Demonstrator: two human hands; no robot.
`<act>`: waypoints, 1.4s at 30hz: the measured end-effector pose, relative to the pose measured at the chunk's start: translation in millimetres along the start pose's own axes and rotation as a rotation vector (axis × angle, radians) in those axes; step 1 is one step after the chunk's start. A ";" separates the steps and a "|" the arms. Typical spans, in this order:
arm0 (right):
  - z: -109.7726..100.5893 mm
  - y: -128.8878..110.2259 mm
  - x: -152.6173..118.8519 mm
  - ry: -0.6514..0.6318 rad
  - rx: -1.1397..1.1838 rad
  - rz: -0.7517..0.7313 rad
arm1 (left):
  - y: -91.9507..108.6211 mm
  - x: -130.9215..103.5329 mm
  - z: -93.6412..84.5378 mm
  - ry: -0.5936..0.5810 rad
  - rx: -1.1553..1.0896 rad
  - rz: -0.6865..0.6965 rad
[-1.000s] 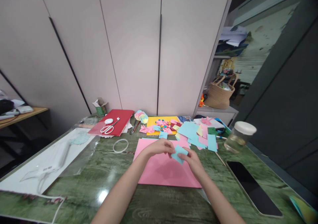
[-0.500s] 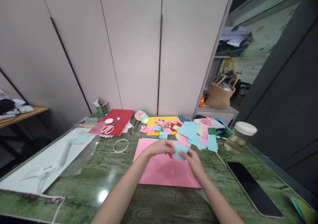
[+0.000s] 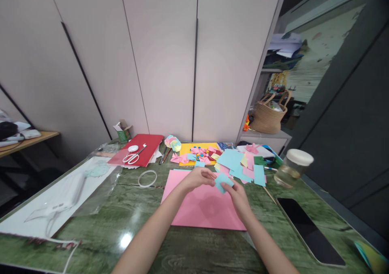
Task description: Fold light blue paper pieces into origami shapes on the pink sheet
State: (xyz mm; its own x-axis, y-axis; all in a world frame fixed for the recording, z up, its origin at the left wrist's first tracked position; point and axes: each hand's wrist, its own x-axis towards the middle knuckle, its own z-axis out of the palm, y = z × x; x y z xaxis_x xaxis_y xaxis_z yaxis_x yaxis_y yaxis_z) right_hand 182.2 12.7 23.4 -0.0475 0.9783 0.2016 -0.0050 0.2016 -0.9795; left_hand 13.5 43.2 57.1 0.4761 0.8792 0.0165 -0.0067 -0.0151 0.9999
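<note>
A small light-blue paper square [image 3: 223, 183] is held up above a large pink sheet [image 3: 206, 209] on the green table. My right hand [image 3: 237, 193] pinches the square, its thumb on the near face. On the square's left edge, my left hand [image 3: 201, 178] has its fingertips closed. Beyond my hands, folded pink paper pieces [image 3: 180, 158] and colourful little bits lie on and around a yellow sheet [image 3: 186, 149]. Loose light-blue sheets [image 3: 230, 159] are piled to the right of them.
Scissors [image 3: 131, 158] rest on a red folder [image 3: 146, 142] at the back left. A clear ring [image 3: 147, 178] lies left of the pink sheet. On the right are a lidded jar [image 3: 291, 169], a phone [image 3: 310, 229] and a thin stick [image 3: 270, 195].
The light-blue square has turned so that a corner points downward, and it has moved slightly right and up. Both hands have shifted a little with it.
</note>
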 end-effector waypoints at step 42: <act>-3.7 3.9 2.7 -0.097 -0.077 0.030 | -3.2 -1.4 9.4 -0.079 0.216 0.034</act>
State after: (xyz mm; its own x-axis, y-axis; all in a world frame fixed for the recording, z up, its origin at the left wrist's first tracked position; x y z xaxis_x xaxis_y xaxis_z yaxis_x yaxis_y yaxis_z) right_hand 185.7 16.3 20.1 -0.1431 0.9755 0.1673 0.0740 0.1791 -0.9810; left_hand 21.1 37.6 53.9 0.5463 0.8366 0.0417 0.1605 -0.1534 0.9751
